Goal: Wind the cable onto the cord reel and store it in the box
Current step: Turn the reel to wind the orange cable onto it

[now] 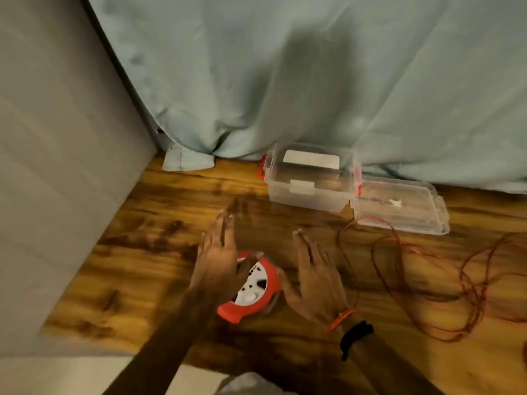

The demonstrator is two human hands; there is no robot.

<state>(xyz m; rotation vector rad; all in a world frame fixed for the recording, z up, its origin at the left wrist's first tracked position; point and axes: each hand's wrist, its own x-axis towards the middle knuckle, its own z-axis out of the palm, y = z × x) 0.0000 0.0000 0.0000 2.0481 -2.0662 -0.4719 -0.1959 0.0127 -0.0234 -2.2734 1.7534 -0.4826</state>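
A pale green cloth [285, 81] hangs down to the wooden floor [176, 201], and everything for the job lies on the boards in front of it. The clear box [309, 181] stands open against the foot of the cloth, with its lid [399, 205] lying flat just beside it on the right. The thin red cable [422, 283] sprawls in loose loops over the floor on the right, one loop reaching up to the edge of the lid — none of it looks wound on in any quantity, so the task seems to be at its very start. The red and white reel [252, 289] lies on its side between the two hands, well short of the box.

The step in hand looks like taking up the reel. Next it probably calls for one hand to steady the reel and the other to find the cable's free end, which I cannot pick out among the loops.

The left hand [221, 252] is spread flat with fingers straight, over the reel's upper edge — whether it presses on it or only hovers is blurred. The right hand [313, 280] is likewise wide open, palm down, its thumb side at the reel's right rim; it grips nothing. A red thread and a dark band sit at that wrist.
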